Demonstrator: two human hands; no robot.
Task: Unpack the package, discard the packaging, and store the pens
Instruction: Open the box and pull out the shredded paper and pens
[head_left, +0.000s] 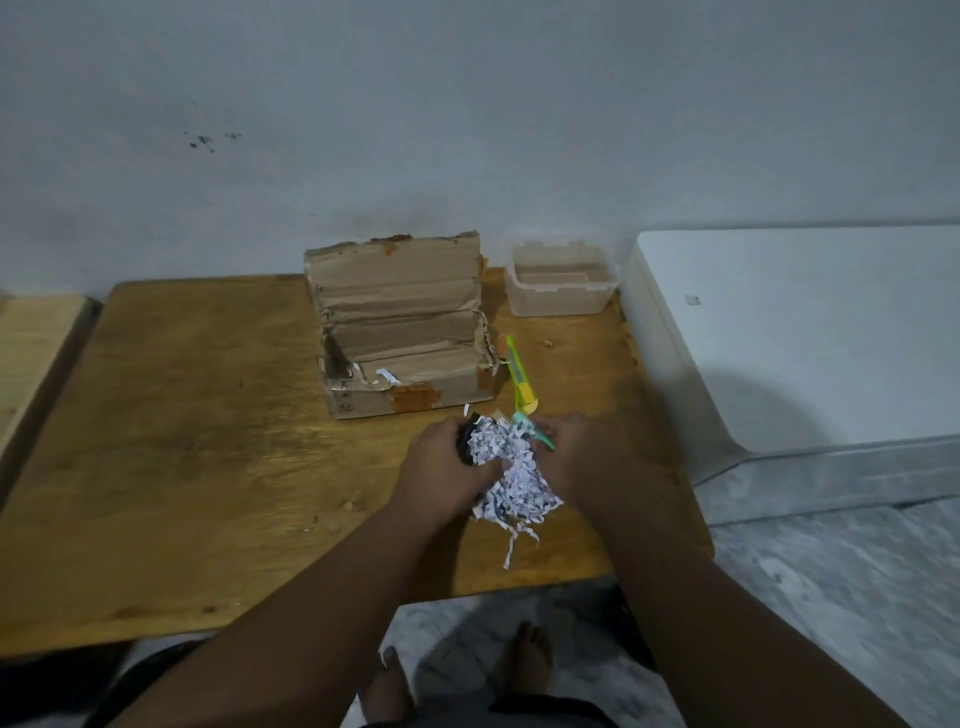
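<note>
An open, torn cardboard box (400, 332) stands at the back of the wooden table (208, 441), with a few paper shreds left inside. In front of it both hands hold a clump of white shredded paper (511, 478) just above the table. My left hand (441, 467) grips the clump's left side, where dark pen ends (464, 441) stick out. My right hand (582, 457) grips the right side, where a teal pen (535, 434) pokes out. How many pens are buried in the shreds is hidden.
A green and yellow utility knife (521, 379) lies right of the box. A clear plastic container (561, 278) stands at the back right corner. A white appliance (810, 332) sits right of the table. My bare feet (524, 654) are below the front edge.
</note>
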